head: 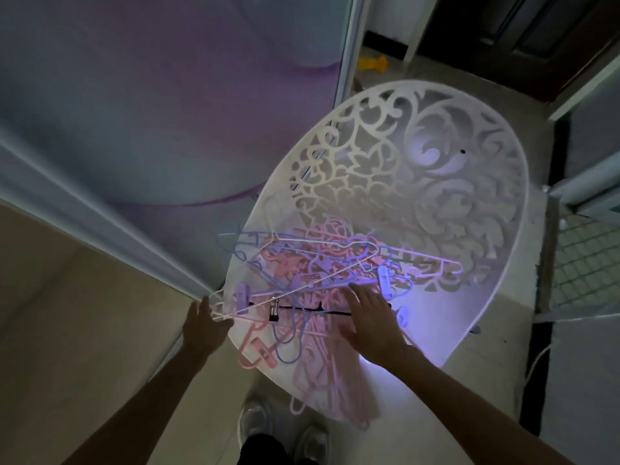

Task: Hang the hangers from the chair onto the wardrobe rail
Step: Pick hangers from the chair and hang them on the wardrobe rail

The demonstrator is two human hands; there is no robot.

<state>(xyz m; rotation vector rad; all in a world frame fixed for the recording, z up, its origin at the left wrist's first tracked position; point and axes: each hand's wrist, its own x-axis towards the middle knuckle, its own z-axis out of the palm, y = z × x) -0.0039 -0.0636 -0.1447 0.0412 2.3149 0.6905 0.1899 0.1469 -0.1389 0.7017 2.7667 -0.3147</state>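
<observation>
Chair: the white chair [496,182] has a round seat and a back full of cut-out swirls. It stands right in front of me.
Hangers: the pile of hangers [315,280] lies on the near part of the seat. They are pink, blue, purple and white, all tangled up.
Over the edge: some pink hangers [330,387] stick out past the front rim of the seat, above my shoes [285,427].
Clip hanger: a pale hanger with clips [240,300] pokes out over the left rim, right by my left hand.
My left hand: my left hand [204,327] is at the left rim of the seat. My fingers are spread and not closed on anything. The tips are just beside the clip hanger, and I cannot tell if they touch it.
My right hand: my right hand [372,323] lies flat on top of the pile, fingers spread wide. It holds nothing.
Left side: a big sliding door [141,105] with purple waves is close to the chair's left side. There is little room there.
Right side: bare floor [523,297] runs beside the chair, then a dark strip and a tiled part.
Far side: a small yellow thing [372,64] lies on the floor behind the chair.
</observation>
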